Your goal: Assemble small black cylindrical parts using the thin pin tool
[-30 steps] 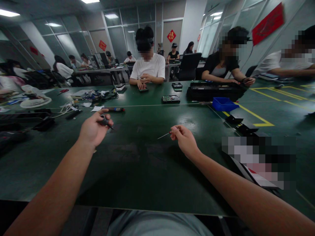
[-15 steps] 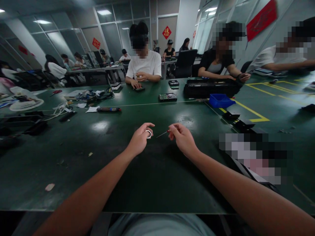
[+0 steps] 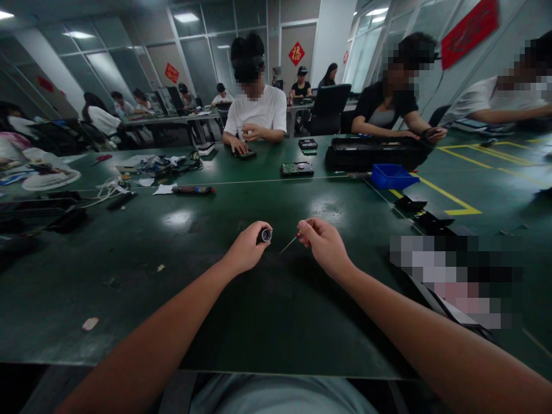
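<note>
Left hand [image 3: 246, 248] holds cylinder [image 3: 265, 235] — right hand [image 3: 322, 240], slim tool [image 3: 290, 244].

Two bare hands: one left hand [image 3: 250, 246], one right hand [image 3: 322, 244]. One cylinder [image 3: 266, 236] in the left; one thin tool [image 3: 290, 245] in the right. One table [image 3: 280, 333] carries two drives [image 3: 297, 168] free of any hand, one blue bin [image 3: 393, 177], one long black case [image 3: 375, 153], at least two black brackets [image 3: 433, 221], and at least two pale scraps [image 3: 90, 324]. At least three people [image 3: 261, 109] face across it. Red wall signs [image 3: 296, 53] number at least five. The heaped cables [image 3: 157, 165] are too jumbled to count.
</note>
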Tool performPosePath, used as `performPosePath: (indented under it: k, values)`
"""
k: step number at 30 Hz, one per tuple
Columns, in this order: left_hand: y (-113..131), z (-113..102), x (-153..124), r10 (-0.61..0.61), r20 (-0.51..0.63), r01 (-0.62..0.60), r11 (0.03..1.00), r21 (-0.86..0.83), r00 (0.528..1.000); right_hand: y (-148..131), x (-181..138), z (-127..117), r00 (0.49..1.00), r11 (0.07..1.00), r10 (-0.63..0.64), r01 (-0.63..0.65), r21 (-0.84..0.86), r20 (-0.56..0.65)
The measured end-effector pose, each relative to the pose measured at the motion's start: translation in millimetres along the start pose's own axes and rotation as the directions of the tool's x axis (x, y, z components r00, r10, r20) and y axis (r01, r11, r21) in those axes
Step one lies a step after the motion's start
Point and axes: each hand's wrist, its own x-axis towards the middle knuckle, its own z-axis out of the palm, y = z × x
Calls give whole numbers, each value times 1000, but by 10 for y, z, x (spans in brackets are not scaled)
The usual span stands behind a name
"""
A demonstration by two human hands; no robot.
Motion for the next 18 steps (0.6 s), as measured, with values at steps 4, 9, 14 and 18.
performPosePath:
  k: [4,9,14,18]
  values:
    - [-17,-17,11,68,16,-68,997,25,998,-14,-11,-2,996,986,-74,80,146,-46]
    - [-34,-6,17,59,-35,-59,998,20,998,-35,-19,3,997,984,-73,78,160,-34]
    - [-28,-12,21,65,-28,-64,997,40,997,-32,-13,2,997,989,-64,67,135,-31]
    - [-8,-13,20,72,-33,-70,995,70,997,15,12,18,996,985,-65,73,156,-56]
